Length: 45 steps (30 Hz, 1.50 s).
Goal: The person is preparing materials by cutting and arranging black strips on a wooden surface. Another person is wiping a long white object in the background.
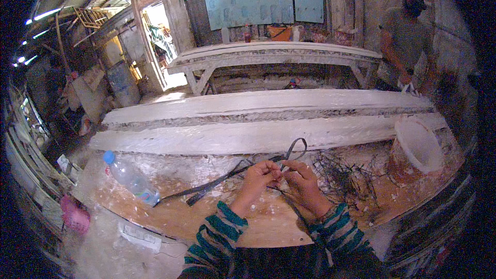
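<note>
Above the near part of the wooden table, my left hand (258, 182) and my right hand (305, 184) meet, fingertips pinched together. Between them runs a dark flat strap (298, 143); one part loops up beyond my fingers, and another hangs down past my right wrist. More of the dark strapping lies on the table to the left, reaching toward a clear plastic bottle (130, 176) with a blue cap, which lies on its side. Just right of my right hand is a tangle of thin black strands (347, 175). The exact grip point is hidden by my fingers.
Two long white-coated boards (232, 137) cross the table (274, 222) beyond my hands. A white-smeared bucket (395, 156) stands at the right. A pink basket (76, 215) is at lower left. Farther off are another long table (274, 54) and a person (408, 36) at right.
</note>
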### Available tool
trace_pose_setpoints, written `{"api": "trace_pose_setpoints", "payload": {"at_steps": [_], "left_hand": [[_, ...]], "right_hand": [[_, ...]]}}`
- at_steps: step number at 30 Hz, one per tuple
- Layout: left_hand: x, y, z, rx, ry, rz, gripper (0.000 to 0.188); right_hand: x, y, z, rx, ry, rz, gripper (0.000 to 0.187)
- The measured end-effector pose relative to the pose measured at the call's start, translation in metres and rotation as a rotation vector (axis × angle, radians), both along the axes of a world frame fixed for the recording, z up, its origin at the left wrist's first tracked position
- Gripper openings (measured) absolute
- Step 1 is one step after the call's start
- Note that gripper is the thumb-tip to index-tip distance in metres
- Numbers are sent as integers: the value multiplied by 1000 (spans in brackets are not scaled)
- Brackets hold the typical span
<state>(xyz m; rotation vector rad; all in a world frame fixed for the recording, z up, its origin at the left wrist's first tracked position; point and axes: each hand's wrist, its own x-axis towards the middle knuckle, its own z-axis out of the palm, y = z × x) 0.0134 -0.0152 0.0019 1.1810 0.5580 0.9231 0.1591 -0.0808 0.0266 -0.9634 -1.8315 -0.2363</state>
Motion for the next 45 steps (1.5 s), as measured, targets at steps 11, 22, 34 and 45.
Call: {"api": "trace_pose_setpoints", "payload": {"at_steps": [11,22,34,45], "left_hand": [[-1,2,5,-82,-52,-71,29],[8,-1,-1,-85,-167,120,27],[8,-6,2,476,107,189,21],[7,-3,0,367,36,96,23]], "right_hand": [[-2,-3,5,-260,105,33,14],[-4,8,-16,-234,229,8,5],[0,11,-13,-756,916,319,10],[-2,12,-13,-490,825,141,9]]}}
